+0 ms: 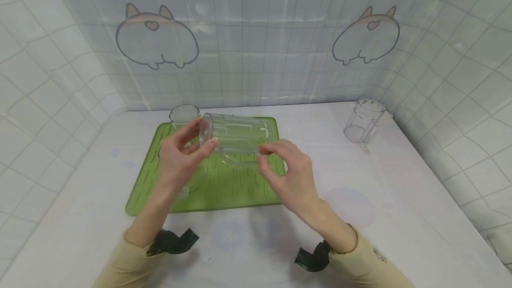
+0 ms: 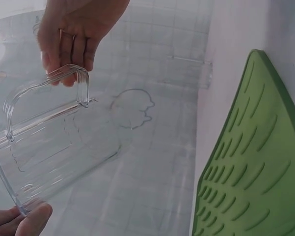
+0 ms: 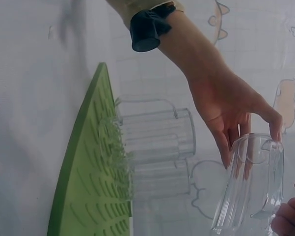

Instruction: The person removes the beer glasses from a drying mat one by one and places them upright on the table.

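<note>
A clear glass mug [image 1: 240,130] lies sideways in the air above a green ribbed mat [image 1: 236,192], base to the left, handle toward me. My left hand [image 1: 178,157] grips it around the base, thumb on the near side. At the handle's mouth end, my right hand [image 1: 290,172] pinches with thumb and forefinger. The left wrist view shows the right hand [image 2: 83,29] at the handle's corner. In the right wrist view, the left hand [image 3: 223,103] spans the base and the right fingers [image 3: 289,216] are by the handle.
Two more glass mugs, one nearer [image 3: 159,132] and one behind it [image 3: 159,179], stand on the mat, partly hidden by my left arm in the head view. Another glass mug [image 1: 362,121] stands at the table's back right. Tiled walls surround the white table [image 1: 400,199].
</note>
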The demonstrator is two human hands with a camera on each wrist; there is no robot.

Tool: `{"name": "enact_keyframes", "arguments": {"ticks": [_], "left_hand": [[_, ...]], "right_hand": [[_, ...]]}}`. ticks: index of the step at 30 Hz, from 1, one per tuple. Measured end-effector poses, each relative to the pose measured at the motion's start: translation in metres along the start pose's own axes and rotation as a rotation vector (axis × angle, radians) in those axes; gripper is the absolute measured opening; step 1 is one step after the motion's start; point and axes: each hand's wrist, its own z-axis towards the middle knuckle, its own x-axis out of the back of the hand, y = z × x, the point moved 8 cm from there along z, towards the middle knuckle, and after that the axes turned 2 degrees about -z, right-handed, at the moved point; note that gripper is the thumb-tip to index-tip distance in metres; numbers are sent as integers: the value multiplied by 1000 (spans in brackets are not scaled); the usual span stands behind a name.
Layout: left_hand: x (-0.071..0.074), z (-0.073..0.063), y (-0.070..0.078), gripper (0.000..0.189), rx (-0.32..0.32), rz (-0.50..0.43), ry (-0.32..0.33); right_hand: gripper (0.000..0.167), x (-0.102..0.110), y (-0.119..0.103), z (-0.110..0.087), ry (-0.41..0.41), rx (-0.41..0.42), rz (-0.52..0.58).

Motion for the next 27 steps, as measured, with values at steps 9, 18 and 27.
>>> {"name": "enact_keyframes", "arguments": {"ticks": [9, 18, 27], "left_hand": [[9, 2, 5, 54, -5, -46, 47], [11, 2, 4, 53, -16, -94, 63], [8, 0, 2, 58, 22, -64, 32]], "right_hand": [[14, 0, 5, 0, 7, -40, -38], [20, -16, 17, -5, -145, -179, -43], [22, -19, 22, -7, -192, -268, 16]]}}
